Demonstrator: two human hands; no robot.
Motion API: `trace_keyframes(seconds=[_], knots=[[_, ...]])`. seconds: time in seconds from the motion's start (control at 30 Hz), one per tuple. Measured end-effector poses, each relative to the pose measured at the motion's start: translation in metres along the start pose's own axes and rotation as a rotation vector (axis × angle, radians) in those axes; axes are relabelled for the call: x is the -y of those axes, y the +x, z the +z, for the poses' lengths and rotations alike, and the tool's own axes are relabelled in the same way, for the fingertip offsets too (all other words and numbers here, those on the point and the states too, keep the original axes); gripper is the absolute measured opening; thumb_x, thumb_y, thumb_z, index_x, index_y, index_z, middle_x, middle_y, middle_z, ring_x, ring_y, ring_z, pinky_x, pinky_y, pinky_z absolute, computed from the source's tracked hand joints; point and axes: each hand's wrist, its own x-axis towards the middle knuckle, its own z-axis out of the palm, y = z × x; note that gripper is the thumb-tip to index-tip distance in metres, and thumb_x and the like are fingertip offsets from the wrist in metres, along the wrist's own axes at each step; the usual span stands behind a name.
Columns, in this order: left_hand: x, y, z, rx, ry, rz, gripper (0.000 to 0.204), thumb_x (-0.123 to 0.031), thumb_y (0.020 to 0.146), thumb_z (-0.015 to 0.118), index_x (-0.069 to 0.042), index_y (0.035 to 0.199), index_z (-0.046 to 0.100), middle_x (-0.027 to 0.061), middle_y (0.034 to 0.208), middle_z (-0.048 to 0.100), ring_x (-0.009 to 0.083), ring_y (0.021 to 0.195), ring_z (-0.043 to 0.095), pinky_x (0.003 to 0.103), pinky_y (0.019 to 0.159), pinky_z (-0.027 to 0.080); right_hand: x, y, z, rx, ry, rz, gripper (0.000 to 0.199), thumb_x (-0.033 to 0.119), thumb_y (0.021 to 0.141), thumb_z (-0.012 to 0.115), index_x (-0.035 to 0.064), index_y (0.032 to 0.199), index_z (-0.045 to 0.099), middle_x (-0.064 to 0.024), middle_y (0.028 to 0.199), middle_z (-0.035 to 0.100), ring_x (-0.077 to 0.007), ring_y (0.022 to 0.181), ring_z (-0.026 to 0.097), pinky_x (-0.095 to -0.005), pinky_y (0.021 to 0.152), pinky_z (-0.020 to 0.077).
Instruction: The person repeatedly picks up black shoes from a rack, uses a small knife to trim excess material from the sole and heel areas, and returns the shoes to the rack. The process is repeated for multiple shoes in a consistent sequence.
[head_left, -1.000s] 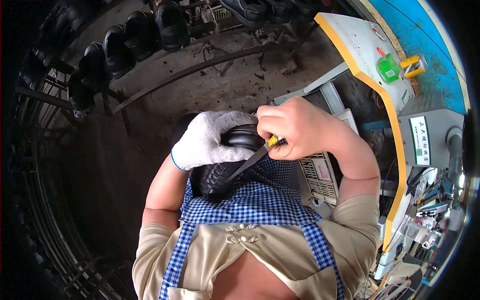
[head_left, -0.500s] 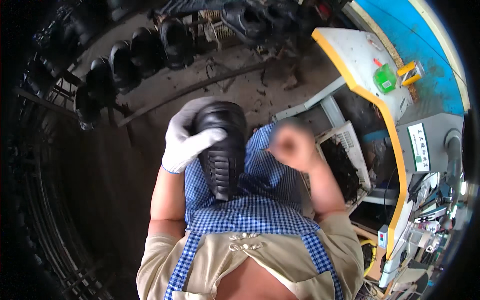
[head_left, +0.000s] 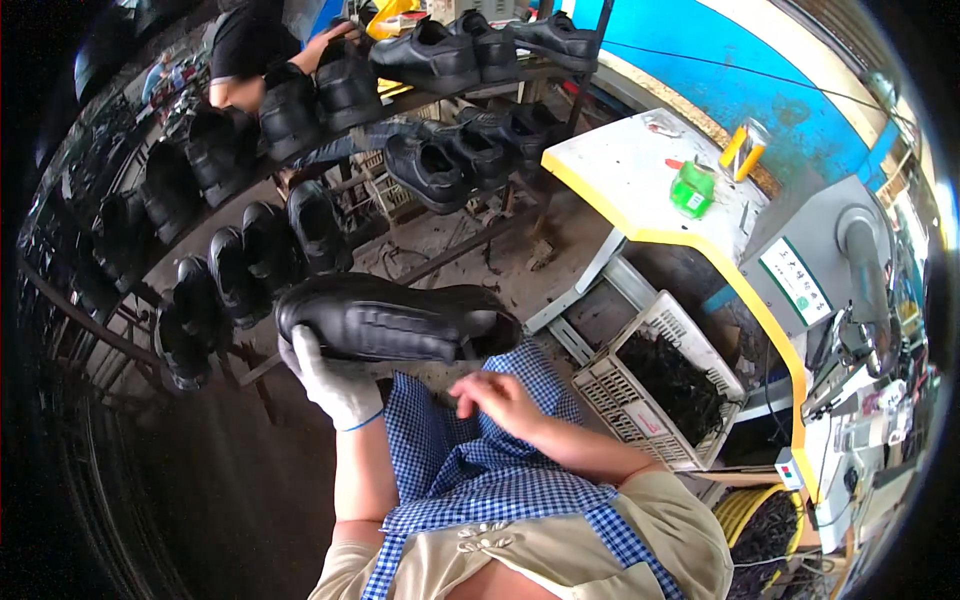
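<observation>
A black leather shoe (head_left: 390,318) with ridged stitching is held sideways above my lap. My left hand (head_left: 328,380), in a white knitted glove, grips it by its left end; the fingers behind the shoe are hidden. My right hand (head_left: 500,402) is bare and hovers just below the shoe's right end, apart from it. Its fingers are loosely bent, slightly apart, and nothing shows in them. A blue-and-white checked apron (head_left: 500,470) covers my lap.
Tiered racks hold several black shoes (head_left: 425,58) ahead and left. To the right stands a yellow-edged white table (head_left: 620,160) with a green container (head_left: 692,190) and a grey machine (head_left: 815,255). Below it sits a white crate (head_left: 640,425) of black scraps. A co-worker's arm (head_left: 325,45) reaches in behind the racks.
The shoe has swung from upright to sideways, moving up and left with my left hand. My right hand has come left and lower, toward the shoe. The view now takes in more of the racks.
</observation>
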Motion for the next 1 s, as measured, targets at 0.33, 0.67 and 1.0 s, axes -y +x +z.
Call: trace_keyframes(seconds=[0.33, 0.67, 1.0], knots=[[0.053, -0.051, -0.032, 0.482, 0.052, -0.635, 0.060, -0.010, 0.079, 0.073, -0.001, 0.133, 0.050, 0.0104, 0.124, 0.061, 0.0244, 0.116, 0.059, 0.040, 0.102, 0.049, 0.040, 0.048, -0.018, -0.482, 0.103, -0.415, 0.061, 0.025, 0.089, 0.076, -0.0029, 0.134, 0.045, -0.0099, 0.110, 0.064, -0.0176, 0.098, 0.065, -0.0285, 0.085, 0.0560], [0.074, -0.057, 0.021, 0.532, 0.039, -0.740, 0.055, -0.006, 0.083, 0.069, -0.005, 0.132, 0.045, 0.0101, 0.123, 0.060, 0.0225, 0.111, 0.061, 0.038, 0.097, 0.052, 0.032, 0.048, -0.061, -0.252, 0.016, -0.205, 0.066, 0.015, 0.088, 0.076, -0.0043, 0.138, 0.037, -0.0167, 0.129, 0.057, -0.0206, 0.115, 0.059, -0.0348, 0.097, 0.0521], [0.103, -0.029, 0.005, 0.904, 0.252, -0.803, 0.062, -0.012, 0.089, 0.073, -0.009, 0.141, 0.040, 0.0081, 0.118, 0.059, 0.0199, 0.110, 0.057, 0.036, 0.097, 0.047, 0.141, 0.127, -0.131, -0.518, 0.066, -0.417, 0.080, 0.018, 0.084, 0.074, 0.0038, 0.149, 0.030, -0.0126, 0.136, 0.054, -0.0233, 0.122, 0.055, -0.0379, 0.104, 0.0456]])
